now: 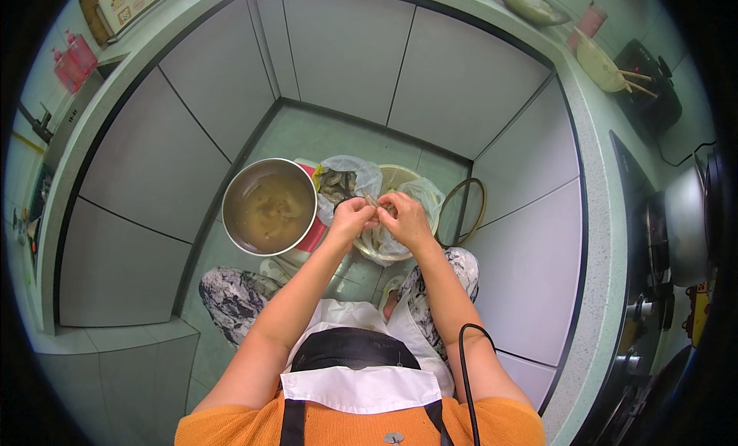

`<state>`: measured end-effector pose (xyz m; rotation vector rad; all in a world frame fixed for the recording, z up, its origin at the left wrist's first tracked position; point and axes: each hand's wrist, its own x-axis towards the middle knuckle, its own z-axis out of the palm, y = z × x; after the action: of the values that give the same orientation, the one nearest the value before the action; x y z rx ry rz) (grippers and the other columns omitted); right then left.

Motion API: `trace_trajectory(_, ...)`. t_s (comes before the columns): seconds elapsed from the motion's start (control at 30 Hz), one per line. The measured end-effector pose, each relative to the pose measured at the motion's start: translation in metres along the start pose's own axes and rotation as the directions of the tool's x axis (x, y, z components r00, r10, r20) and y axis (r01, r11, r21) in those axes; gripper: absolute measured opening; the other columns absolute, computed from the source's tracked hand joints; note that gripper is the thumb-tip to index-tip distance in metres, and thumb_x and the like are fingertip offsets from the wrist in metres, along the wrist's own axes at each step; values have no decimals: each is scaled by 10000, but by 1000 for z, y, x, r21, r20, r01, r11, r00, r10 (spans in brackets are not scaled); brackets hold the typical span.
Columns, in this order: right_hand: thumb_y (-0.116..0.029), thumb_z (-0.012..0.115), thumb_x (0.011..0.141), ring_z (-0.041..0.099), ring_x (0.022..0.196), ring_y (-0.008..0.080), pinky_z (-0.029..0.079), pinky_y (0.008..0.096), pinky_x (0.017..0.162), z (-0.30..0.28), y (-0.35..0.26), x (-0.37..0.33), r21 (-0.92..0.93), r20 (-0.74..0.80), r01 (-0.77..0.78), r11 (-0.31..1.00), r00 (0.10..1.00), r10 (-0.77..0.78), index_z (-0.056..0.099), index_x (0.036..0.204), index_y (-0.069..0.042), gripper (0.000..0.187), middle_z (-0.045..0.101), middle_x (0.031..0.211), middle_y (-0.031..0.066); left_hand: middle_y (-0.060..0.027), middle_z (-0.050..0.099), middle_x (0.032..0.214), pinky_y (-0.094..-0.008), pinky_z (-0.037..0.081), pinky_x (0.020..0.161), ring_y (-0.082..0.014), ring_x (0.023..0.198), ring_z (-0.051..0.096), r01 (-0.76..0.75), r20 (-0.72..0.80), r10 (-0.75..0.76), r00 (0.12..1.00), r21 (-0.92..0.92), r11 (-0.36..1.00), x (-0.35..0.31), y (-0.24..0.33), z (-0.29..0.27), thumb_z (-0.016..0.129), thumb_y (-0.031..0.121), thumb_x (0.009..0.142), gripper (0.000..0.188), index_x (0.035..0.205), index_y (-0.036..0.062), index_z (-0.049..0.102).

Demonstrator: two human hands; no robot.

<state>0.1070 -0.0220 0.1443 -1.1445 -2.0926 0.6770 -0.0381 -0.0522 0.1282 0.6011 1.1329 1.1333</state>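
Note:
My left hand (pixel 354 217) and my right hand (pixel 406 218) meet fingertip to fingertip in front of me. Between them they pinch a small greyish piece that looks like a shrimp (pixel 371 201). Below the hands is a pale bin (pixel 394 175) lined with a clear plastic bag (pixel 423 194). Greyish shrimp-like pieces (pixel 336 185) lie in another open plastic bag (pixel 355 167) just beyond my left hand. A dark object beside that hand is too small to make out. To the left stands a steel pot (pixel 228 209) of cloudy brownish water with pale pieces in it.
Grey cabinet doors (pixel 338 54) enclose the green tiled floor (pixel 307 131) on several sides. Something red (pixel 314 235) lies beside the pot. A round rim (pixel 483 204) leans by the right cabinet. The counter at right holds a bowl with chopsticks (pixel 603 66) and a stove (pixel 642 215).

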Motion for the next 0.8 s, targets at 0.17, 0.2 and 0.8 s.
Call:
trace_trajectory(0.17, -143, 600, 755, 614, 739, 294, 485, 363, 657, 1, -1, 1, 38, 15, -56, 998, 998, 56, 599, 879, -36, 164, 622, 811, 129, -35, 601, 758, -185, 440, 542, -93, 632, 574, -16, 1, 16, 1000, 63, 998, 4, -4, -2, 542, 82, 827, 79, 818, 14, 580)
trace_trajectory(0.2, -134, 598, 756, 617, 735, 297, 487, 364, 652, 1, 0, 1, 73, 12, -64, 995, 998, 63, 595, 887, -35, 164, 625, 807, 132, -39, 603, 764, -190, 452, 553, -97, 640, 578, -16, 3, 16, 1000, 48, 999, 4, -6, -2, 542, 81, 828, 81, 825, 9, 579)
trace_trajectory(0.8, -85, 578, 770, 643, 665, 251, 496, 330, 610, -1, 3, -1, 34, -29, -36, 999, 999, 37, 605, 917, -48, 155, 642, 748, 135, -76, 593, 737, -192, 459, 503, -127, 585, 586, 82, -14, -83, 996, -57, 995, 11, -11, -4, 545, 74, 834, 80, 788, 12, 526)
